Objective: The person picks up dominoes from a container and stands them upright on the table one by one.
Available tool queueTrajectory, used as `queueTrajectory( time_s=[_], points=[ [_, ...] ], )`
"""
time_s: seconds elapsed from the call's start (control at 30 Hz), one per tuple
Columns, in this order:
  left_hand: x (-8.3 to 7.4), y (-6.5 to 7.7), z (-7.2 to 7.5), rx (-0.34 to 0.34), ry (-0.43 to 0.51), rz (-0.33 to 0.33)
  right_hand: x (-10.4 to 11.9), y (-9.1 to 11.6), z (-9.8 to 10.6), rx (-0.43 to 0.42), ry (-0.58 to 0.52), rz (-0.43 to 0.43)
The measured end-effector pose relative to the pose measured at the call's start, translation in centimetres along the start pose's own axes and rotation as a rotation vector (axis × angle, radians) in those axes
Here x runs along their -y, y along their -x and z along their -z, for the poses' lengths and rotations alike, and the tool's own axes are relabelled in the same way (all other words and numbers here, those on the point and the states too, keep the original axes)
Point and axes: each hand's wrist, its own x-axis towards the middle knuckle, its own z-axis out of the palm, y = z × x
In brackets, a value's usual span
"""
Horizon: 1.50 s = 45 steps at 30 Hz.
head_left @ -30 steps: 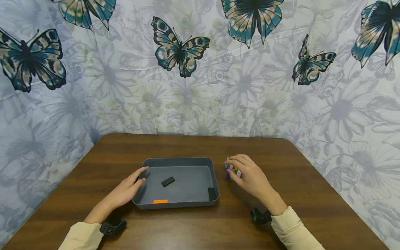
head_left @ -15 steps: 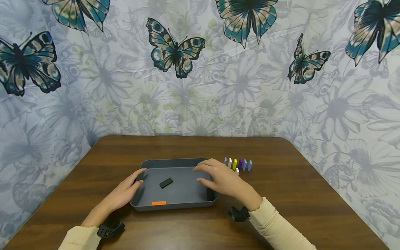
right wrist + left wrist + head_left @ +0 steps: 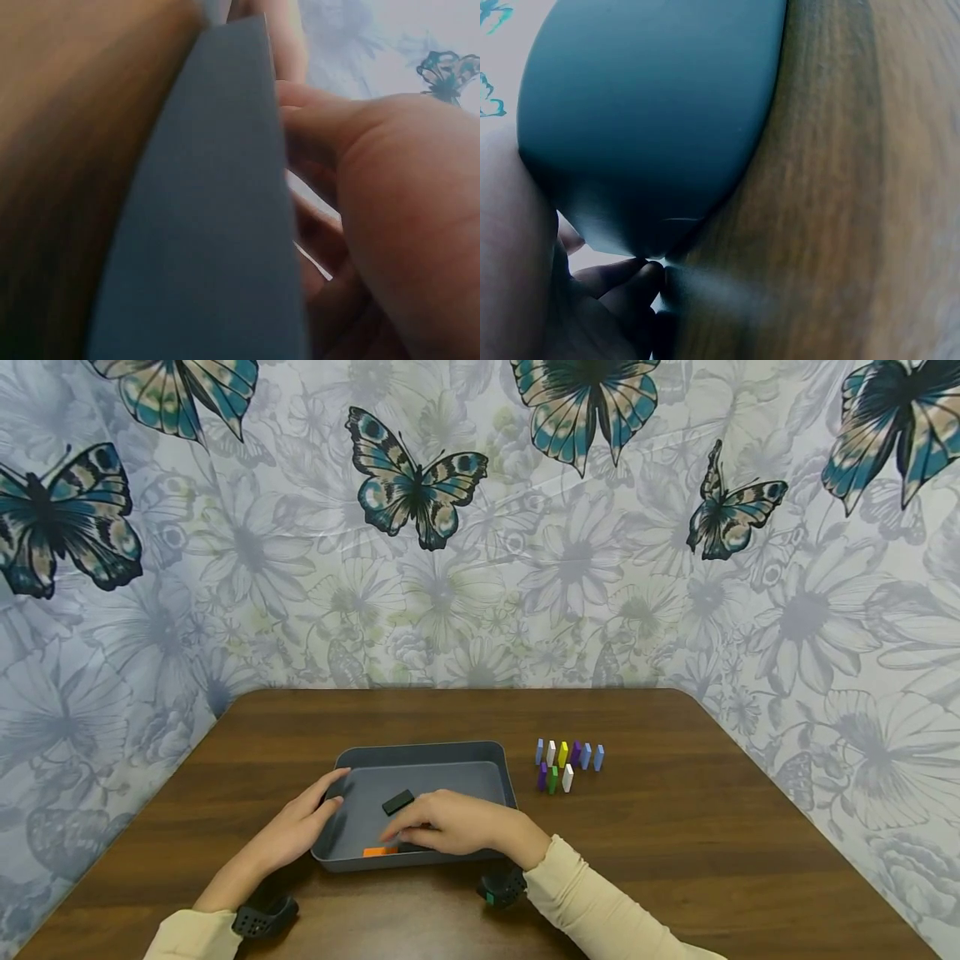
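A shallow grey tray (image 3: 420,752) lies on the table. My left hand (image 3: 300,818) holds its left side, thumb and forefinger at the rim; in the left wrist view some fingers (image 3: 630,289) lie against its outer wall. My right hand (image 3: 457,825) reaches down into the tray, fingertips beside an orange domino (image 3: 378,852) at the front wall. Whether they touch it is hard to see. A dark green domino (image 3: 397,802) lies flat behind those fingers. In the right wrist view the tray wall (image 3: 217,195) partly covers the right hand (image 3: 375,195).
Several small coloured dominoes stand upright right of the tray: a back row with a yellow one (image 3: 563,754) and a front row with a green one (image 3: 553,780). The brown table (image 3: 675,827) ends at a patterned cloth backdrop (image 3: 480,610).
My right hand has left the standing dominoes and moved left and nearer into the tray, by the orange domino. It now covers the spot of a dark domino at the tray's right. The left hand stays.
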Motion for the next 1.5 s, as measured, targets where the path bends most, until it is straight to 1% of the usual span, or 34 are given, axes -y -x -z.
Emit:
queueTrajectory(
  time_s=[0.07,0.2,0.33,0.53,0.63,0.73,0.83,0.93,1.2,1.5],
  points=[
    [0.0,0.0,0.0,-0.003,0.000,-0.004,-0.1,-0.6,-0.5,0.025,-0.046,-0.001],
    [0.0,0.0,0.0,0.001,-0.004,-0.005,-0.2,-1.3,-1.3,0.055,-0.112,-0.039],
    [0.1,0.0,-0.1,0.002,-0.008,-0.006,-0.3,-1.4,-1.6,0.059,-0.123,-0.059],
    [0.2,0.1,-0.1,-0.005,-0.009,-0.008,-0.6,-1.3,-1.6,-0.009,-0.088,-0.049],
    [0.3,0.1,-0.1,-0.009,-0.013,-0.008,-0.7,-1.3,-1.7,-0.044,-0.098,-0.058],
    [0.2,0.1,0.0,-0.012,-0.020,-0.014,-1.0,-1.2,-2.0,-0.071,-0.155,-0.102],
    [0.1,-0.2,0.0,-0.014,-0.029,-0.025,-1.1,-1.0,-2.2,-0.103,-0.214,-0.175],
    [-0.1,-0.4,-0.1,-0.013,-0.035,-0.030,-1.0,-0.9,-2.3,-0.126,-0.227,-0.225],
    [0.0,-0.5,-0.1,-0.011,-0.031,-0.026,-0.6,-1.3,-2.5,-0.147,-0.172,-0.272],
    [0.2,-0.2,0.0,-0.005,-0.023,-0.022,-0.2,-1.5,-2.3,-0.129,-0.017,-0.244]
  ],
)
